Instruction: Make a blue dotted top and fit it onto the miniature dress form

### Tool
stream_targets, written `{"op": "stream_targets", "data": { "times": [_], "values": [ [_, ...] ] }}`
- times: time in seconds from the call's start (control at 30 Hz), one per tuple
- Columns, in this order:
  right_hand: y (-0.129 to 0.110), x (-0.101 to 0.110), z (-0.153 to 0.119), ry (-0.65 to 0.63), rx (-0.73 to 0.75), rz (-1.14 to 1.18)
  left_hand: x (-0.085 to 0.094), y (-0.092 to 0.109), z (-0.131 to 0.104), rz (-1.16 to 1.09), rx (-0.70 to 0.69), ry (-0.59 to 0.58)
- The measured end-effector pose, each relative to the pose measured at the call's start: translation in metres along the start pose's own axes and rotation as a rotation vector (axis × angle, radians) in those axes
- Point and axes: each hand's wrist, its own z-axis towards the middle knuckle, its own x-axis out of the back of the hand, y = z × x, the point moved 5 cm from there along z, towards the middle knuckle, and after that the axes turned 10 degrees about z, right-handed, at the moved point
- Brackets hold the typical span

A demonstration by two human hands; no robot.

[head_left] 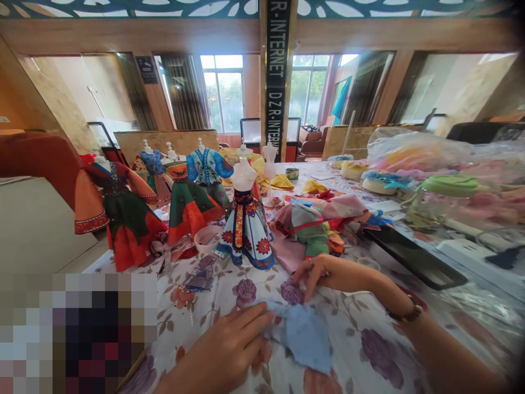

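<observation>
A small light-blue cloth piece [308,336] lies on the flowered tablecloth [348,355], close to the front. My left hand [232,345] rests at its left edge, fingers stretched out and lying flat on the cloth's corner. Beyond the cloth, my right hand [322,274] reaches in from the right with its fingers apart, the fingertips near a printed purple rose and the pink fabric. Nothing shows between its fingers. Just ahead stands a small white mannequin [243,176] in a white and blue patterned skirt [246,235].
More dressed mannequins [118,202] stand at the left, near a small white bowl [208,239]. Heaped fabrics [311,221] lie behind my right hand. A black phone [414,257], a green-lidded jar [447,200] and a power strip [484,265] are at the right.
</observation>
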Motion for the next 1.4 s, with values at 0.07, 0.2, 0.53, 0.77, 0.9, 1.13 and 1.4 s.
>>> {"op": "stream_targets", "data": {
  "times": [0.07, 0.2, 0.53, 0.77, 0.9, 1.13, 1.4],
  "values": [
    [0.0, 0.0, 0.001, 0.026, 0.017, -0.007, 0.001, 0.001, 0.002, -0.03, -0.004, -0.037],
    [-0.001, 0.001, 0.0, 0.098, -0.033, -0.115, 0.008, 0.003, 0.007, -0.027, 0.003, -0.11],
    [0.008, -0.013, -0.008, 0.03, -0.314, -0.132, 0.009, -0.018, 0.008, -0.236, 0.379, -0.048],
    [0.013, -0.019, -0.008, 0.081, -0.284, -0.181, -0.02, -0.043, -0.007, -0.257, 0.709, 0.017],
    [0.005, -0.019, -0.004, 0.084, -0.269, -0.191, -0.019, -0.044, -0.007, -0.345, 0.758, -0.024],
    [-0.019, -0.013, 0.006, 0.132, -0.176, -0.18, -0.005, -0.046, -0.003, -0.508, 0.807, -0.012],
    [-0.035, -0.039, 0.017, 0.132, 0.029, -0.132, -0.008, -0.026, 0.007, -0.56, 0.748, -0.005]
  ]
}}
